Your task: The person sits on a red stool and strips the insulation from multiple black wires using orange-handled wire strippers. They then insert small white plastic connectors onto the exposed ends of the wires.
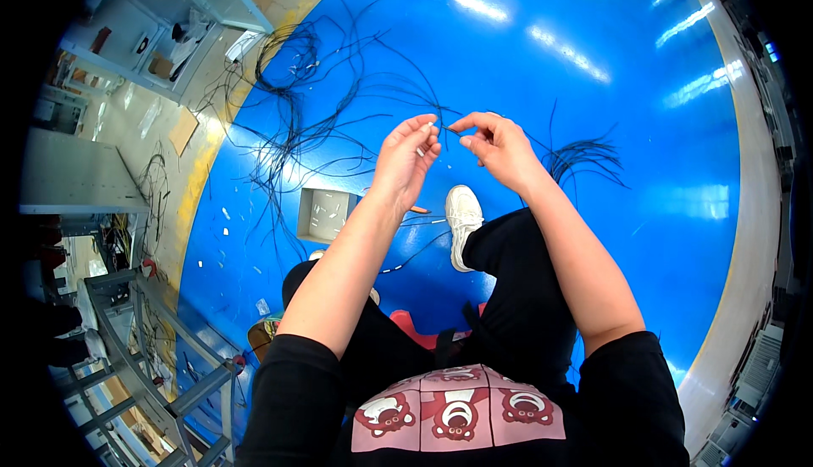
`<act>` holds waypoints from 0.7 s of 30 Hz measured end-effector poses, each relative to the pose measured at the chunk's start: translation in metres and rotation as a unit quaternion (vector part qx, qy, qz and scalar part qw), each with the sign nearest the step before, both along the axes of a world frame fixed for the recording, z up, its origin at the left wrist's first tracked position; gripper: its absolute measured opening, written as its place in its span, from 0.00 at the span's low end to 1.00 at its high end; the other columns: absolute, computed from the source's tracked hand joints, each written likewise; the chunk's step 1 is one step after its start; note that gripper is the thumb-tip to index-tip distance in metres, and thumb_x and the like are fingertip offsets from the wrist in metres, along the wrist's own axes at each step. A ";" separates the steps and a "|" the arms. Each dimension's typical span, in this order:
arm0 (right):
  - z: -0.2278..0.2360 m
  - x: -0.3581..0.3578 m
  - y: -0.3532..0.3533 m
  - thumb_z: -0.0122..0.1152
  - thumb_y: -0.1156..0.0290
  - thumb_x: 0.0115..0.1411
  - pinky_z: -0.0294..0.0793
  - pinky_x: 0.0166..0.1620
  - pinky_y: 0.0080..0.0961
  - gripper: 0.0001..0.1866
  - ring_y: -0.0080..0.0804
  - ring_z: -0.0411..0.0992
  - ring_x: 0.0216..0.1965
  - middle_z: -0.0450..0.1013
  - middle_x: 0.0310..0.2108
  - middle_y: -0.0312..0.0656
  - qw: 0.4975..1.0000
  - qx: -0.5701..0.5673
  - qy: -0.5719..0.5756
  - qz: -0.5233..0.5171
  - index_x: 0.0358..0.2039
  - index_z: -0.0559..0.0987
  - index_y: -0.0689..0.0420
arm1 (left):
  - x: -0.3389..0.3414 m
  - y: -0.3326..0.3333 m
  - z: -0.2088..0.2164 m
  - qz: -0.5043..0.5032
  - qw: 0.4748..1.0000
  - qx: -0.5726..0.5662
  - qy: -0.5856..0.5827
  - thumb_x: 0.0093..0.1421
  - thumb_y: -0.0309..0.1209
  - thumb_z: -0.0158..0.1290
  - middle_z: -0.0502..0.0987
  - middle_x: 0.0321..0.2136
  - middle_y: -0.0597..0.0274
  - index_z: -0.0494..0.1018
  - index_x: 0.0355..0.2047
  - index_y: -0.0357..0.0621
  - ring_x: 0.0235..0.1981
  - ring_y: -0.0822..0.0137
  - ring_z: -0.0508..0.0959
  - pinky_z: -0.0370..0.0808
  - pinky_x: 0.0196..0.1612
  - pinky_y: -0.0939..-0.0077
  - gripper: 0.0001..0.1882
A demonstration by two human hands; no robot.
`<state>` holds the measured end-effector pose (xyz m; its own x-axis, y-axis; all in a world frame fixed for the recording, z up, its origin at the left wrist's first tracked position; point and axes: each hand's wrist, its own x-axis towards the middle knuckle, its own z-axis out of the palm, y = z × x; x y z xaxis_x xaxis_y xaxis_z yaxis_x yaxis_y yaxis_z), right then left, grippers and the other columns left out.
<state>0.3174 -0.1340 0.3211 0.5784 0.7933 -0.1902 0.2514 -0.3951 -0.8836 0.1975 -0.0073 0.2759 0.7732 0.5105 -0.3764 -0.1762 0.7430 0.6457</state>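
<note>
Evidently I'm at the step of bringing a small white piece to a wire's end, judging by how both hands meet over the blue floor [669,137]. My left hand [403,162] has thumb and forefinger pinched on a white piece [434,128], with a second pale bit [420,152] lower against the curled fingers. My right hand [508,155] seems to pinch a thin dark wire [452,131] between thumb and forefinger, just beside the left fingertips. I'd say the next move calls for steadying both and lining the wire up with the piece. More white pieces lie in the grey box [302,215] below the left hand; black wires [288,103] sprawl left, a fanned bundle [586,159] right. I can't make out whether wire and piece touch, nor any hole in it; my left forearm hides the floor by the box, and an orange tool [420,210] shows only partly.
</note>
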 end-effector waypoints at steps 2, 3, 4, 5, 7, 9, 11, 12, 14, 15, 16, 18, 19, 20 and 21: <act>0.000 0.003 0.000 0.61 0.76 0.55 0.67 0.30 0.25 0.10 0.23 0.63 0.25 0.66 0.24 0.36 1.000 0.002 -0.010 0.000 0.39 0.81 0.55 | 0.001 -0.004 -0.001 -0.026 0.999 0.021 0.003 0.61 0.26 0.54 0.75 0.33 0.64 0.71 0.42 0.39 0.33 0.76 0.74 0.75 0.38 0.83 0.09; 0.000 0.003 0.000 0.62 0.76 0.55 0.67 0.30 0.24 0.10 0.23 0.63 0.25 0.66 0.24 0.36 1.000 0.003 -0.015 0.000 0.39 0.81 0.55 | 0.002 -0.005 0.002 -0.028 0.999 0.035 0.009 0.61 0.27 0.54 0.76 0.33 0.64 0.71 0.42 0.39 0.32 0.77 0.74 0.75 0.38 0.84 0.09; 0.000 0.003 -0.001 0.62 0.76 0.55 0.66 0.30 0.24 0.10 0.23 0.63 0.24 0.66 0.24 0.35 1.000 0.006 -0.008 -0.004 0.39 0.81 0.55 | 0.003 -0.005 0.003 -0.030 0.998 0.049 0.014 0.62 0.28 0.55 0.76 0.33 0.63 0.72 0.41 0.40 0.32 0.77 0.74 0.75 0.37 0.84 0.09; 0.000 0.003 -0.001 0.62 0.76 0.55 0.66 0.30 0.24 0.10 0.22 0.63 0.24 0.66 0.23 0.35 1.000 0.009 -0.001 -0.008 0.39 0.81 0.55 | 0.003 -0.005 0.002 -0.033 0.998 0.052 0.014 0.62 0.28 0.55 0.76 0.33 0.64 0.72 0.41 0.40 0.32 0.77 0.74 0.74 0.37 0.84 0.09; 0.001 0.003 -0.001 0.62 0.75 0.55 0.66 0.30 0.23 0.10 0.22 0.63 0.24 0.66 0.23 0.35 1.000 0.011 -0.002 -0.009 0.39 0.81 0.55 | 0.003 -0.004 0.001 -0.036 0.997 0.060 0.013 0.61 0.28 0.55 0.76 0.33 0.65 0.72 0.41 0.39 0.31 0.77 0.74 0.74 0.36 0.84 0.09; 0.000 0.004 -0.002 0.62 0.75 0.55 0.66 0.30 0.23 0.10 0.22 0.63 0.25 0.65 0.23 0.34 1.000 0.005 -0.016 -0.005 0.39 0.81 0.55 | 0.003 -0.003 0.001 -0.043 0.996 0.072 0.018 0.62 0.29 0.55 0.75 0.32 0.66 0.72 0.41 0.40 0.30 0.78 0.73 0.72 0.35 0.85 0.09; 0.001 0.005 -0.002 0.62 0.75 0.55 0.66 0.30 0.23 0.10 0.22 0.63 0.25 0.65 0.23 0.34 1.000 0.011 -0.004 -0.005 0.39 0.81 0.55 | 0.004 -0.003 0.002 -0.050 0.995 0.088 0.023 0.62 0.29 0.55 0.75 0.31 0.66 0.72 0.41 0.40 0.29 0.78 0.71 0.71 0.34 0.85 0.09; 0.001 0.005 -0.002 0.63 0.75 0.55 0.67 0.30 0.23 0.10 0.21 0.63 0.25 0.65 0.24 0.34 1.000 0.014 0.003 -0.005 0.39 0.81 0.54 | 0.004 -0.003 0.003 -0.053 0.993 0.098 0.026 0.62 0.29 0.55 0.74 0.31 0.67 0.73 0.40 0.41 0.29 0.78 0.71 0.70 0.33 0.85 0.09; 0.000 0.006 -0.003 0.63 0.75 0.54 0.67 0.31 0.24 0.10 0.23 0.63 0.26 0.65 0.25 0.35 1.000 0.018 0.006 -0.010 0.39 0.81 0.54 | 0.004 -0.001 0.003 -0.057 0.991 0.115 0.035 0.61 0.30 0.55 0.74 0.30 0.68 0.73 0.40 0.42 0.28 0.79 0.70 0.69 0.32 0.85 0.08; -0.001 0.006 -0.003 0.63 0.75 0.54 0.68 0.32 0.24 0.10 0.23 0.64 0.26 0.66 0.25 0.36 1.000 0.019 0.007 -0.012 0.39 0.81 0.53 | 0.003 0.001 0.001 -0.057 0.990 0.122 0.040 0.61 0.30 0.55 0.74 0.30 0.68 0.73 0.40 0.42 0.28 0.79 0.69 0.69 0.32 0.85 0.08; -0.001 0.006 -0.002 0.63 0.75 0.54 0.68 0.32 0.25 0.10 0.24 0.64 0.26 0.66 0.26 0.36 1.000 0.015 -0.005 -0.004 0.39 0.81 0.53 | 0.003 0.002 0.000 -0.057 0.989 0.128 0.045 0.61 0.31 0.55 0.74 0.30 0.68 0.73 0.39 0.42 0.28 0.79 0.69 0.68 0.31 0.85 0.08; -0.002 0.007 -0.003 0.63 0.75 0.54 0.68 0.33 0.26 0.10 0.26 0.65 0.27 0.66 0.27 0.37 1.000 0.007 -0.029 0.010 0.39 0.81 0.53 | 0.003 0.000 0.000 -0.062 0.984 0.153 0.067 0.61 0.31 0.55 0.74 0.30 0.69 0.74 0.39 0.42 0.28 0.79 0.69 0.67 0.31 0.85 0.08; -0.002 0.007 -0.003 0.63 0.74 0.54 0.68 0.33 0.26 0.10 0.26 0.65 0.27 0.67 0.27 0.37 0.999 0.004 -0.037 0.011 0.39 0.81 0.53 | 0.004 -0.001 0.002 -0.064 0.981 0.165 0.077 0.61 0.31 0.55 0.74 0.30 0.69 0.74 0.39 0.42 0.27 0.80 0.68 0.67 0.31 0.84 0.08; -0.001 0.007 -0.004 0.63 0.74 0.54 0.68 0.34 0.26 0.10 0.27 0.65 0.28 0.67 0.27 0.37 0.999 0.000 -0.045 0.011 0.39 0.81 0.53 | 0.004 -0.001 0.004 -0.077 0.974 0.194 0.092 0.61 0.31 0.56 0.74 0.30 0.70 0.74 0.38 0.43 0.28 0.80 0.69 0.67 0.33 0.84 0.08; 0.000 0.007 -0.004 0.63 0.74 0.54 0.68 0.34 0.27 0.10 0.27 0.65 0.28 0.67 0.27 0.38 0.999 -0.002 -0.053 0.012 0.38 0.81 0.53 | 0.004 0.001 0.008 -0.089 0.965 0.223 0.107 0.61 0.32 0.56 0.74 0.30 0.71 0.74 0.38 0.43 0.30 0.80 0.70 0.67 0.34 0.84 0.08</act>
